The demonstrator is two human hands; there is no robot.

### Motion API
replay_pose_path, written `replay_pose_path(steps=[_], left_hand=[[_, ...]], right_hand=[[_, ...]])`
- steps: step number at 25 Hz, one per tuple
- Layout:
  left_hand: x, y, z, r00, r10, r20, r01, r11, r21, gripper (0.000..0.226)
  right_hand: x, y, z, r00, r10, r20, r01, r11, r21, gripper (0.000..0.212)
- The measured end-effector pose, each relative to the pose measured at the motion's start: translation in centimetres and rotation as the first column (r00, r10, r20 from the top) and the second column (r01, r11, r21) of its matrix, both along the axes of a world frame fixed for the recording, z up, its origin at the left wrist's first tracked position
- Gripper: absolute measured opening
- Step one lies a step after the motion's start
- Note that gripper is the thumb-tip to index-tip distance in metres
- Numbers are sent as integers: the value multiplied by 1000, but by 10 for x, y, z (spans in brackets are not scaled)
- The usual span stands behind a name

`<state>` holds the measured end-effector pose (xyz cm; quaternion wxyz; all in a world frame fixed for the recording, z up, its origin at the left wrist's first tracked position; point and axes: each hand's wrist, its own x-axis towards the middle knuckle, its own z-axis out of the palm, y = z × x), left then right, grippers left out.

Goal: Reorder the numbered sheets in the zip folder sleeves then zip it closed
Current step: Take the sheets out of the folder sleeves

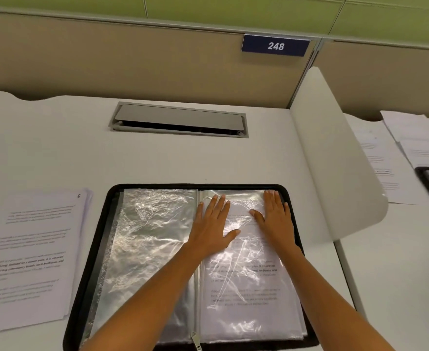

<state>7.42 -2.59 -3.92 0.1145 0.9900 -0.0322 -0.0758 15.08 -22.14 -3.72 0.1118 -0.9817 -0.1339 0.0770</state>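
Smoothing the printed sheet (243, 282) inside the right clear plastic sleeve of the open black zip folder (86, 262) on the white bench (81, 153), left hand (212, 221) and right hand (274, 215) press flat, fingers spread; pressing outward evenly should avoid creases. Loose numbered sheets (31, 252) wait left.

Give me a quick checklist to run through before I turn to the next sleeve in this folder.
1. Zip folder lies open and flat on the desk: ok.
2. Sheet sits inside the right sleeve, print showing through the plastic: ok.
3. Left hand and right hand press flat on that sleeve, holding nothing: ok.
4. Sleeved sheet's number is the correct one: cannot tell; glare and the hands hide it.
5. Loose stack lies on the desk left of the folder, top sheet marked 6: ok.
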Motion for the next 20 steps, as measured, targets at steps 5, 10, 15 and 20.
replay_pose_path(steps=[5,10,15,20], left_hand=[[2,-1,0,1000,13,-8,-13,1000,-10,89],[5,-5,11,998,54,17,-52,995,-82,84],[12,-22,41,975,218,45,-176,876,-449,70],[17,-15,60,899,383,-212,-399,521,-754,24]], right_hand=[[-9,7,12,983,-9,181,-7,996,84,55],[-20,20,41,994,-92,55,56,881,469,76],[-24,34,69,942,-79,-327,321,502,803,66],[-33,45,94,837,31,-547,486,418,768,61]])
